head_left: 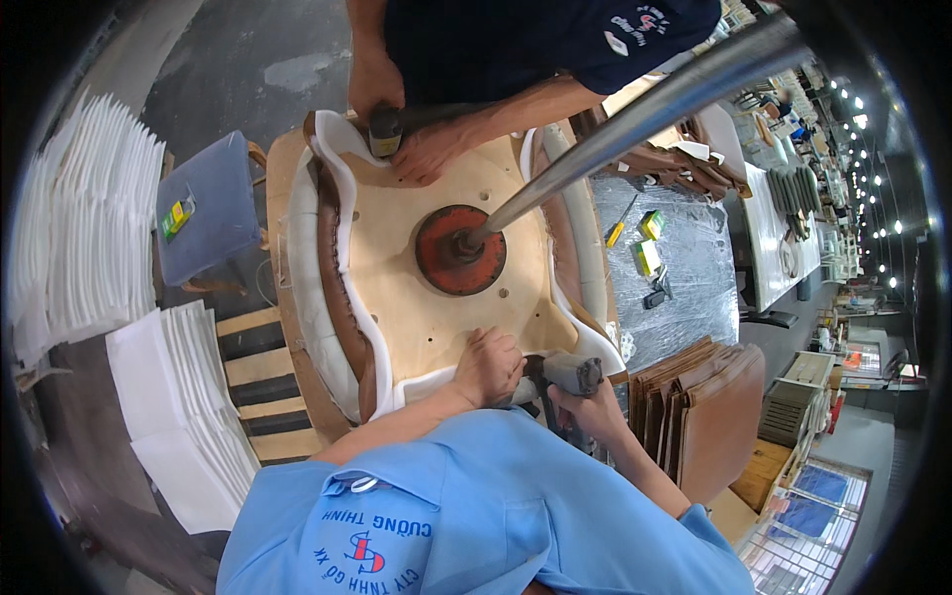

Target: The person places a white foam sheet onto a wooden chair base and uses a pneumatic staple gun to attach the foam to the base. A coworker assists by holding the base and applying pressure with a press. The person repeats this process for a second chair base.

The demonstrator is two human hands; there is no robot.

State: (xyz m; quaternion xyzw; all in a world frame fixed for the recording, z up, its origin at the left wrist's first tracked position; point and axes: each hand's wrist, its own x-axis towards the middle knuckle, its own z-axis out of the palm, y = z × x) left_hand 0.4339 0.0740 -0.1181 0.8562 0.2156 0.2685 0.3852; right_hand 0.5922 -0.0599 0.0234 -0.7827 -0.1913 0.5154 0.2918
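A pale plywood seat panel lies underside up, edged with white padding and brown upholstery. A red round press plate on a slanting metal rod bears down on its middle. My left hand rests on the near edge with its fingers curled; what they hold is hidden. My right hand is closed around a grey staple gun, its nose near my left hand. Across the panel, a co-worker's hand holds a dark staple gun; their other hand presses the far edge.
White sheets stand stacked at the left, beside a blue-covered stool. To the right are a plastic-wrapped table with small yellow-green boxes and a screwdriver, and a stack of brown panels. The rod slants overhead.
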